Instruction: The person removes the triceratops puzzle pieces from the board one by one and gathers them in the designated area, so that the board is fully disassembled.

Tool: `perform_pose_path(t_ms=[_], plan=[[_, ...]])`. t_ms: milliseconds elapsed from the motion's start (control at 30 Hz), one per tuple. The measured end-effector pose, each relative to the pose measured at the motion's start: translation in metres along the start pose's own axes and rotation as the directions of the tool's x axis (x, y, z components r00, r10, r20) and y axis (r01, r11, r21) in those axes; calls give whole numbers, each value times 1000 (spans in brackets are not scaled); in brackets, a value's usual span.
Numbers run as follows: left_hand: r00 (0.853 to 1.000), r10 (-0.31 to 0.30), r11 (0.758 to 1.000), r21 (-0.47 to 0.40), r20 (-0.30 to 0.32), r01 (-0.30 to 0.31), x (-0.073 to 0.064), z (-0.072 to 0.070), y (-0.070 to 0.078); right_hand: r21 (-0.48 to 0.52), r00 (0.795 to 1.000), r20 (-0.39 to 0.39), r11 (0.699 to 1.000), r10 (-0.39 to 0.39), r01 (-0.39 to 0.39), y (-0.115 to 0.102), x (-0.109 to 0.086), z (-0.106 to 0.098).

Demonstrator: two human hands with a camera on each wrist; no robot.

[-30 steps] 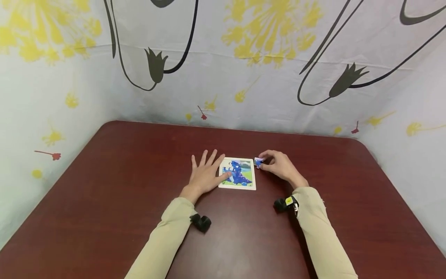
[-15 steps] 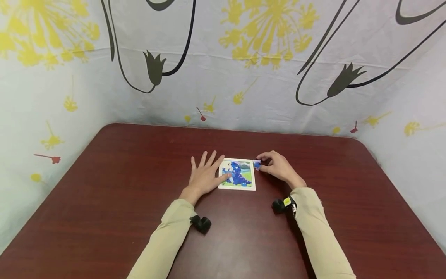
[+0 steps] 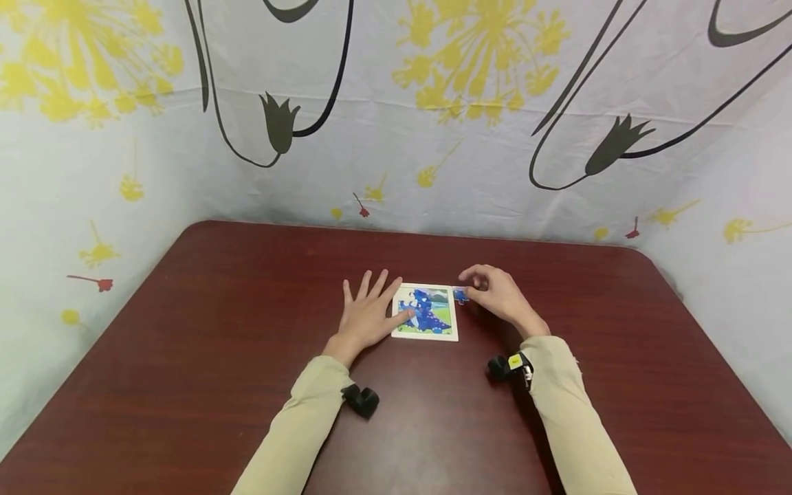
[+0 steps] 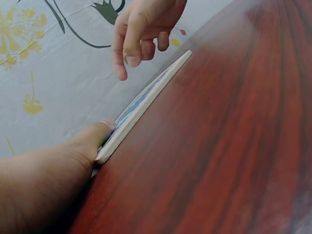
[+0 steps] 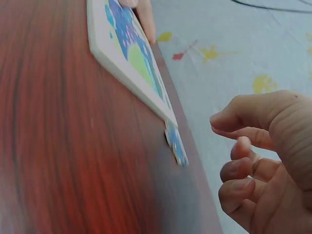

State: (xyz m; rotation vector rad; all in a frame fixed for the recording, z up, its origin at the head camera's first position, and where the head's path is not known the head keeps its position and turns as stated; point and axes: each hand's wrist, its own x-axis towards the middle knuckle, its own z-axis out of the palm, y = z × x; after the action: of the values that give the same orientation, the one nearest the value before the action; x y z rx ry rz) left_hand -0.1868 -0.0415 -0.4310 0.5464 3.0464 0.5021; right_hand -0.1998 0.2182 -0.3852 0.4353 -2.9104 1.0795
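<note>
L hand point(image 3: 364, 322), R hand point(image 3: 500, 297) at red-brn tbl point(image 3: 198, 357); wht floral cloth point(image 3: 371, 124) behind.

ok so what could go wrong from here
The loose puzzle piece lies close against the puzzle board, so a small shift of the board might knock it askew. The right hand hovers by the piece without gripping it, so a careless touch could push it away. The left hand has its thumb over the board and might jog it.
</note>
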Motion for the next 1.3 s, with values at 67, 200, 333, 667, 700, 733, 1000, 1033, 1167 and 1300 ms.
perform_pose_path(t_ms=[67, 200, 333, 667, 700, 733, 1000, 1033, 1167, 1300], plan=[[1000, -3, 1000, 5, 6, 3, 1, -1, 0, -16, 999, 12, 999, -29, 29, -5, 3, 2], [1000, -11, 1000, 13, 20, 11, 3, -2, 1, -63, 992, 60, 992, -107, 111, -16, 10, 10], [1000, -11, 1000, 17, 15, 11, 3, -3, 0, -98, 971, 147, 974, -188, 203, -30, 18, 22], [1000, -13, 1000, 18, 16, 12, -2, -4, -4, -199, 917, 360, 946, -173, 257, -52, 32, 35], [1000, -12, 1000, 17, 15, 11, -2, -4, -3, -197, 915, 365, 947, -169, 253, -53, 32, 35], [1000, -10, 1000, 18, 15, 10, -2, -3, -3, -194, 914, 371, 948, -165, 250, -54, 33, 34], [1000, 8, 1000, 13, 11, -9, 1, -2, 0, -90, 898, 410, 972, -161, 216, -47, 37, 29], [1000, 6, 1000, 14, 17, -6, 1, -2, 0, -68, 892, 416, 973, -175, 223, -45, 37, 28], [1000, 4, 1000, 6, 7, -4, 1, -3, 1, -12, 871, 414, 955, -265, 296, -43, 39, 28], [1000, 11, 1000, 1, 1, -11, 0, -2, 0, 18, 848, 419, 936, -326, 351, -43, 40, 30]])
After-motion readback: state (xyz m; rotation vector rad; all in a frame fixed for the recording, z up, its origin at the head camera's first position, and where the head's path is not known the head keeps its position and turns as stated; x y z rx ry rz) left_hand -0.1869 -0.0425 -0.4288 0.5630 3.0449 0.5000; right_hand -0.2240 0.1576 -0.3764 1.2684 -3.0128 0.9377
